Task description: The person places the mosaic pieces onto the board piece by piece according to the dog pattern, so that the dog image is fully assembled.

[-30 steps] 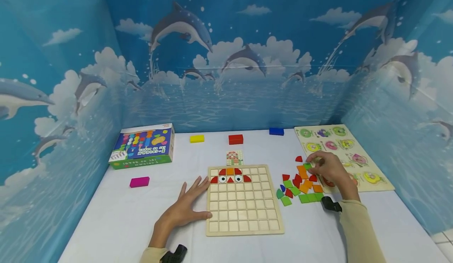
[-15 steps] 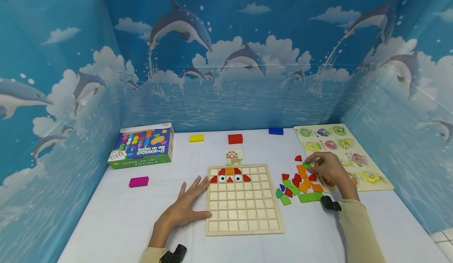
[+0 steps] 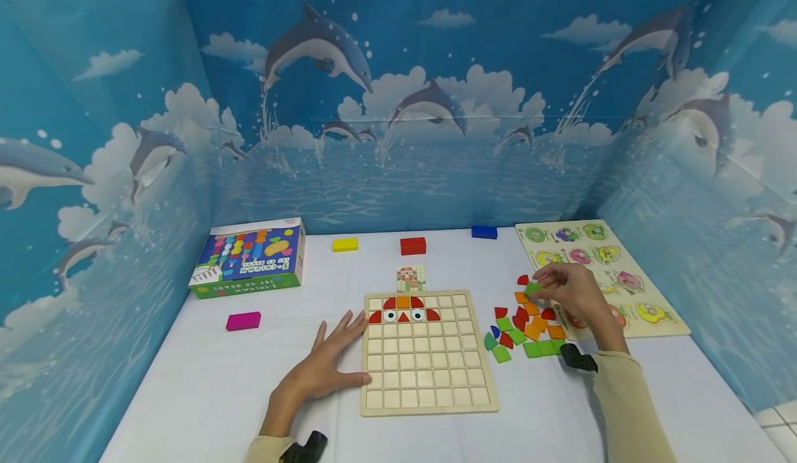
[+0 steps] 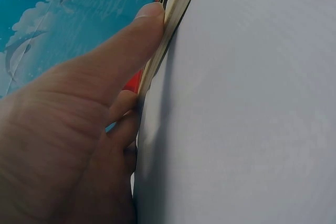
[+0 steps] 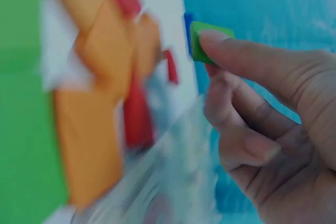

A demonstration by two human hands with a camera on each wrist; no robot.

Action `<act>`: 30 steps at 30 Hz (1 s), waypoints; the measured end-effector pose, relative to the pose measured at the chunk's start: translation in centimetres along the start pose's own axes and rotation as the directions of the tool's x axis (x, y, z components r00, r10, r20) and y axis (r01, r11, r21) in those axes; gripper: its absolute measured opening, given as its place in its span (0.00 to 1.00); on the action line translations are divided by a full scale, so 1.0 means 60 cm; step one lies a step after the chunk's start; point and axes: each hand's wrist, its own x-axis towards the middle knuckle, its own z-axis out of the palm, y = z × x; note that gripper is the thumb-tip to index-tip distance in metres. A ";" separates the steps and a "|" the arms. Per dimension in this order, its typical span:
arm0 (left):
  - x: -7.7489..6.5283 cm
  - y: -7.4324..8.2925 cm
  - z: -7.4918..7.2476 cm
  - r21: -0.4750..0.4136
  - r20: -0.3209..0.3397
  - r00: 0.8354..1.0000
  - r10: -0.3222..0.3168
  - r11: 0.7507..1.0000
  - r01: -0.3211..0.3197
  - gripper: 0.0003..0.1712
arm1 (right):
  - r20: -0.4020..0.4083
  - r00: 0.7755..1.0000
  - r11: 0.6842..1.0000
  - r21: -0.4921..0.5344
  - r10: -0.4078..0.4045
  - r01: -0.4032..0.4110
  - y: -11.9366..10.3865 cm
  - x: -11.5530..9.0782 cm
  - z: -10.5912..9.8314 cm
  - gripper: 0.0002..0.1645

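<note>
My right hand (image 3: 575, 293) pinches a green square tile (image 5: 212, 38) between thumb and fingers, held above the loose pieces at the right. Below it lie orange square tiles (image 3: 533, 328), red quarter-round pieces (image 3: 506, 340) and a row of green tiles (image 3: 545, 348). My left hand (image 3: 326, 362) lies spread at the left side of a wooden grid board (image 3: 429, 380), its thumb touching the board's edge. In the left wrist view the thumb (image 4: 149, 17) rests on that edge. Near the board's top are red pieces, one orange tile (image 3: 403, 302) and two eye tiles (image 3: 418, 315).
A small pattern card (image 3: 411, 278) lies behind the board. Yellow (image 3: 345, 244), red (image 3: 413, 246), blue (image 3: 483, 232) and magenta blocks (image 3: 243, 321) stand around it. A bead-set box (image 3: 249, 259) is at the back left, a fruit puzzle board (image 3: 647, 290) at the right.
My right hand has lifted the green tile and moved it slightly left, uncovering an orange tile beneath. My left hand stays on the board's edge.
</note>
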 end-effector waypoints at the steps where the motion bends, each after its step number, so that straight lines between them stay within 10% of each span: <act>1: -0.001 0.000 0.000 0.003 -0.001 1.000 -0.004 1.000 0.004 0.61 | 0.009 1.000 1.000 0.017 -0.019 0.019 -0.008 0.000 0.001 0.16; 10: -0.004 -0.002 -0.003 0.000 -0.009 1.000 -0.002 1.000 0.002 0.61 | 0.158 0.980 0.974 0.209 -0.118 0.084 -0.109 0.006 0.043 0.12; 23: -0.001 -0.004 0.000 0.021 0.003 1.000 0.011 1.000 -0.011 0.60 | 0.360 0.847 0.857 0.477 -0.392 0.195 -0.235 0.003 0.196 0.08; 30: 0.000 -0.002 -0.001 0.003 0.017 0.999 0.032 0.999 -0.032 0.59 | 0.376 0.830 0.856 0.472 -0.412 0.211 -0.274 0.004 0.272 0.04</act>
